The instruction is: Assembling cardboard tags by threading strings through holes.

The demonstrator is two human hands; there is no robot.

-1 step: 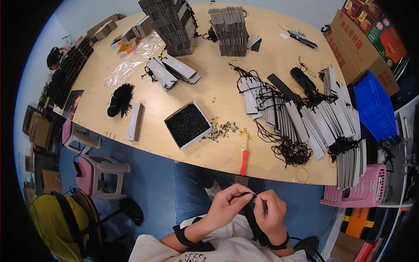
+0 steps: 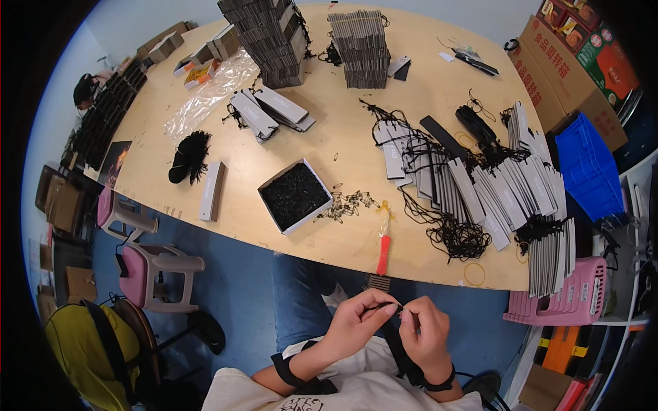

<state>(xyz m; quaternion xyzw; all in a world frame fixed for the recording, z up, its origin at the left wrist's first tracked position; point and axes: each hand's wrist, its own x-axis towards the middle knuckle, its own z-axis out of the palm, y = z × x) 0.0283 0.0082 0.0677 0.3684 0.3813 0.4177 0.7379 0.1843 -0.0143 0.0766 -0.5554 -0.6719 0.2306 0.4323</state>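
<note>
In front of my lap, both hands are closed and nearly fingertip to fingertip. My left hand [image 2: 362, 319] pinches a small black cord [image 2: 393, 307] between thumb and forefinger. The fingertips of my right hand [image 2: 423, 334] are pressed together at the other end of it; its exact form is too small to make out. Nearest on the table lie a red-handled tool [image 2: 384, 253], a loose heap of small metal pins [image 2: 348, 205] and a white box [image 2: 301, 227] full of small black pieces. Black cords hang from the grey tags [image 2: 442, 181] at the right.
Tall stacks of bundled tags [image 2: 367, 55] stand at the back of the table [image 2: 329, 137]. Left of the box are a grey block-shaped bundle [image 2: 212, 192] and a black cord bunch [image 2: 190, 157]. A blue bin [image 2: 586, 168] and pink basket [image 2: 558, 301] flank the right edge; pink stools [image 2: 147, 277] stand left.
</note>
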